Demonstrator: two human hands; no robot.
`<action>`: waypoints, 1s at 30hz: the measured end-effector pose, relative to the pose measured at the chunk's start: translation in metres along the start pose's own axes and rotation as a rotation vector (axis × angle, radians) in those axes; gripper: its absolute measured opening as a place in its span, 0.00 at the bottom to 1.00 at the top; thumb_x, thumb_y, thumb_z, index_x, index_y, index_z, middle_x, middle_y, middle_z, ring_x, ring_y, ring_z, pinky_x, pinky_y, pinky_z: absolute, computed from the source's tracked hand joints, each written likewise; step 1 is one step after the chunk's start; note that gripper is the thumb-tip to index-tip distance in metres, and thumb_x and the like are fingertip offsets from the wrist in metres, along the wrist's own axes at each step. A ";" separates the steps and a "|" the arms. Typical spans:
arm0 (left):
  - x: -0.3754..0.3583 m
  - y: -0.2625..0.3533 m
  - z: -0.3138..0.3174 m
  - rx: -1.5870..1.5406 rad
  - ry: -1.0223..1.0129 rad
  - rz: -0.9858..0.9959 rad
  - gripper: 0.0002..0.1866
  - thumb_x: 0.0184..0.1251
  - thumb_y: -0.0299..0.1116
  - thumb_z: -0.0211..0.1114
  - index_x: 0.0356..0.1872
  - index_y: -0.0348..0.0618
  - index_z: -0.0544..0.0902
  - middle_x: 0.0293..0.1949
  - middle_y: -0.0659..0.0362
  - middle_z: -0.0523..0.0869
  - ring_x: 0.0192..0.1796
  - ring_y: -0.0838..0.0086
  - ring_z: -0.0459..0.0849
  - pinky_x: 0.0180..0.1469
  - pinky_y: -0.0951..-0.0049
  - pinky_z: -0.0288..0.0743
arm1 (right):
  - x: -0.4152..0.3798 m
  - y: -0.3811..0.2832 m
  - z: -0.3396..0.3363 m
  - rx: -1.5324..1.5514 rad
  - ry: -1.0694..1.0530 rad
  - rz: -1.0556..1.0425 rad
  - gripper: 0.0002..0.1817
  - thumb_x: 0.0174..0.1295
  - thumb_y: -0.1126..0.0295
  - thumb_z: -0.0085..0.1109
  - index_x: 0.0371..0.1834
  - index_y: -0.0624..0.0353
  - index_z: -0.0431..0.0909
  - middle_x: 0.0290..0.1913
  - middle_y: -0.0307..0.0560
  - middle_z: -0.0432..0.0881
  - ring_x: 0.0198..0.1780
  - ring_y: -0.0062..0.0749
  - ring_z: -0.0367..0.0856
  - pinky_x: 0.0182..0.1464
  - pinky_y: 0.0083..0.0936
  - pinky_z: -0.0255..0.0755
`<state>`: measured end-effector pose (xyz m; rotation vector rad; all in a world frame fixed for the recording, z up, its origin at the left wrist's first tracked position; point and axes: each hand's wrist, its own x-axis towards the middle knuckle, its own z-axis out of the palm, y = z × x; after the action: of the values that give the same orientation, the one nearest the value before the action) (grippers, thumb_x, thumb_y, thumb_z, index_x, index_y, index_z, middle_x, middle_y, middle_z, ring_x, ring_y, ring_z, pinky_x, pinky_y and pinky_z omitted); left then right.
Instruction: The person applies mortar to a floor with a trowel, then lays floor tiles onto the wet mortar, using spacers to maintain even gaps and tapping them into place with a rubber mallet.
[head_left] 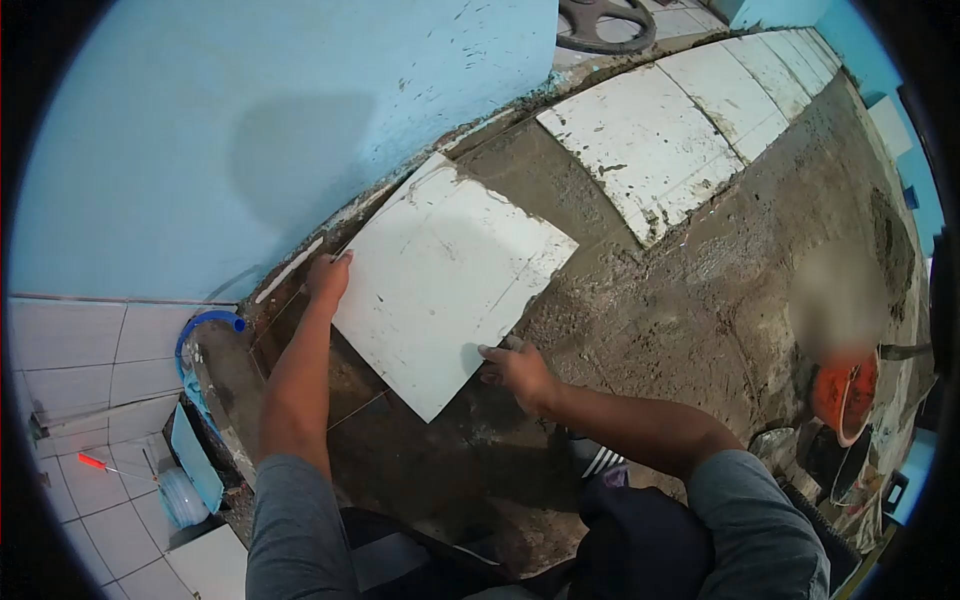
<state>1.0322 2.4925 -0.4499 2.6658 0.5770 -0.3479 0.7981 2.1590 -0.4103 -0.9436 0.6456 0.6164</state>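
Note:
A large white tile point(450, 270), smudged with mortar, is held between my two hands at a slant beside the blue wall. My left hand point(328, 280) grips its left edge, close to the foot of the wall. At the tile's lower right edge, my right hand point(520, 375) holds on with thumb and fingers. Beyond the tile lies wet grey mortar point(535, 165), partly covered by it. A row of white tiles point(655, 140) runs along the wall toward the upper right, the nearest one marked with mortar.
A blue hose point(205, 318) curves at the left by the wall's corner. Below it are a clear container point(182, 498) and an orange-handled screwdriver point(92, 461). An orange bucket point(845, 395) stands at the right, beside a blurred area. A dark wheel point(605, 22) lies at the top.

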 end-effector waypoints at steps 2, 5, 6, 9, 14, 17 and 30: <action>0.006 -0.002 0.008 -0.005 -0.017 0.015 0.30 0.68 0.57 0.64 0.52 0.37 0.86 0.55 0.41 0.86 0.61 0.44 0.82 0.62 0.49 0.73 | -0.006 -0.011 -0.003 0.034 -0.041 0.011 0.19 0.72 0.67 0.60 0.62 0.65 0.76 0.56 0.50 0.85 0.52 0.36 0.83 0.50 0.34 0.78; 0.004 0.006 0.019 -0.023 -0.010 0.055 0.30 0.68 0.57 0.64 0.53 0.37 0.86 0.57 0.41 0.86 0.62 0.43 0.82 0.64 0.45 0.69 | -0.007 -0.020 -0.009 0.072 -0.129 0.022 0.20 0.72 0.69 0.62 0.63 0.63 0.74 0.56 0.50 0.84 0.53 0.36 0.83 0.49 0.35 0.78; 0.003 0.006 0.023 -0.043 -0.013 0.067 0.30 0.69 0.57 0.64 0.53 0.37 0.86 0.57 0.41 0.86 0.62 0.43 0.81 0.65 0.43 0.68 | -0.007 -0.021 -0.010 0.082 -0.162 0.028 0.20 0.71 0.69 0.62 0.64 0.63 0.74 0.56 0.49 0.84 0.54 0.36 0.83 0.48 0.35 0.78; 0.010 0.011 0.033 -0.088 -0.005 0.117 0.30 0.69 0.58 0.64 0.52 0.37 0.86 0.55 0.41 0.86 0.61 0.42 0.81 0.66 0.38 0.64 | -0.017 -0.033 -0.008 -0.005 -0.170 0.017 0.22 0.69 0.72 0.65 0.64 0.63 0.73 0.57 0.49 0.83 0.55 0.37 0.82 0.49 0.36 0.80; 0.014 0.028 0.032 -0.103 -0.020 0.102 0.29 0.69 0.59 0.62 0.49 0.39 0.87 0.54 0.43 0.87 0.59 0.43 0.81 0.67 0.37 0.62 | -0.024 -0.041 -0.009 -0.052 -0.192 -0.031 0.23 0.68 0.74 0.66 0.64 0.64 0.71 0.59 0.50 0.81 0.57 0.38 0.82 0.48 0.35 0.83; 0.011 0.040 0.032 -0.055 0.017 0.122 0.29 0.70 0.60 0.61 0.48 0.41 0.87 0.54 0.44 0.86 0.60 0.44 0.81 0.68 0.36 0.62 | -0.022 -0.043 -0.009 0.029 -0.169 -0.034 0.23 0.67 0.76 0.66 0.63 0.64 0.71 0.57 0.50 0.81 0.56 0.39 0.82 0.46 0.35 0.83; -0.001 0.137 0.045 0.109 0.259 0.314 0.26 0.75 0.54 0.58 0.60 0.46 0.84 0.62 0.48 0.82 0.67 0.48 0.75 0.69 0.46 0.65 | 0.009 -0.067 -0.041 0.138 -0.133 -0.164 0.24 0.63 0.82 0.67 0.62 0.68 0.70 0.54 0.54 0.83 0.51 0.41 0.86 0.44 0.34 0.84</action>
<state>1.0850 2.3580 -0.4458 2.8685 0.2080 0.0584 0.8435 2.0948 -0.3989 -0.8105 0.4802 0.4787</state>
